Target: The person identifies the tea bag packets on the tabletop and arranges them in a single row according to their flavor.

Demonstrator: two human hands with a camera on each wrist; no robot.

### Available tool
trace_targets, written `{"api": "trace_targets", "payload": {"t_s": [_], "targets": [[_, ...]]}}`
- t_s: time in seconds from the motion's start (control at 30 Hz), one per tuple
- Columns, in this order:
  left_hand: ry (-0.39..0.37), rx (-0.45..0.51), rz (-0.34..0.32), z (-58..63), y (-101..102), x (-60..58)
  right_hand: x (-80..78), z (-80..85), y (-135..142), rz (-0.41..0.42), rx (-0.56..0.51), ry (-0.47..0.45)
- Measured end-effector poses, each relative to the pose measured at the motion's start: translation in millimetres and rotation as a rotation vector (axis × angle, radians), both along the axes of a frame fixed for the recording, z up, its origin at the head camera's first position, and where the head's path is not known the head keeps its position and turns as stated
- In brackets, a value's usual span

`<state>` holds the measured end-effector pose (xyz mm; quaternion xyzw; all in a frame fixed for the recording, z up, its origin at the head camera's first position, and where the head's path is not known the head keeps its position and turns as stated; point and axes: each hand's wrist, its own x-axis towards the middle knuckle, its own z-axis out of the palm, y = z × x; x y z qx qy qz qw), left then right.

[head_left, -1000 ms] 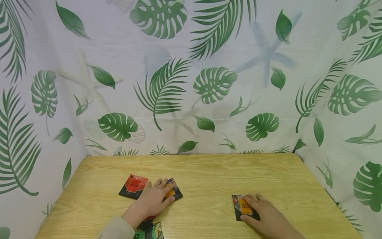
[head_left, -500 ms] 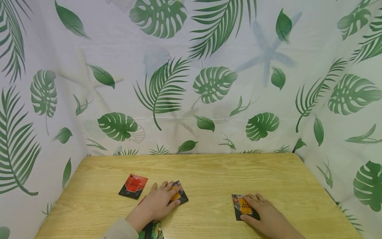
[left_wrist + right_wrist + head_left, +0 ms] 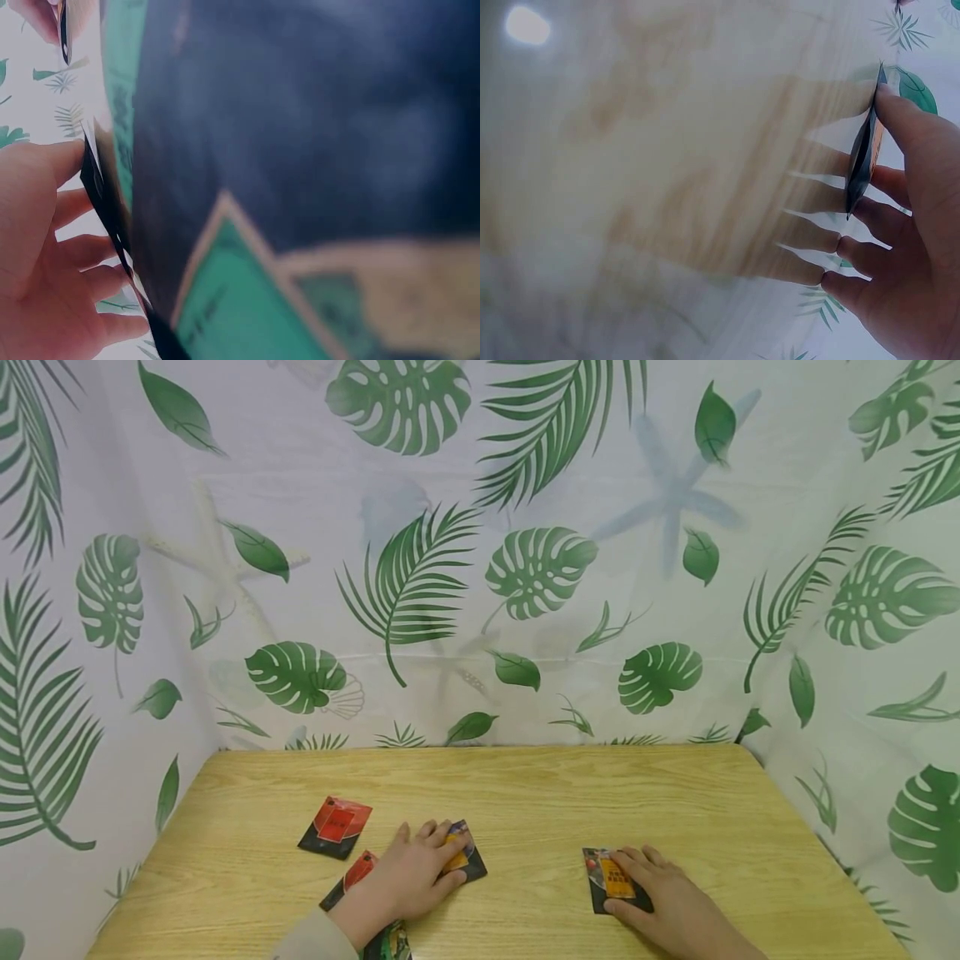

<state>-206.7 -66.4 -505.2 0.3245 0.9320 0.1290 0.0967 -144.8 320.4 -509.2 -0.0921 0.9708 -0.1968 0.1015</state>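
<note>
My left hand lies over a small dark packet with an orange label, its fingers spread across the packet's top. Farther right, my right hand rests on another dark packet with an orange label. The right wrist view catches that packet edge-on, beside the thumb and fingers, which reach down to the table. A red and black packet is partly hidden under my left wrist. Below it a green and black packet shows in part, and it fills much of the left wrist view.
Another red and black packet lies flat at the left of the wooden table. White cloth with green leaf prints encloses the table at the back and both sides.
My left hand has slid right and slightly nearer with the packet under its fingers, uncovering more of the red and black packet beside the wrist. My right hand and its packet stay put.
</note>
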Motion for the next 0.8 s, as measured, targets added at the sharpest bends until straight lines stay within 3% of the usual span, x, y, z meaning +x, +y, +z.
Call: {"api": "trace_targets", "payload": {"t_s": [0.8], "targets": [[-0.014, -0.027, -0.062, 0.3, 23, 14.1, -1.0, -1.0, 1, -0.004, 0.000, -0.005]]}}
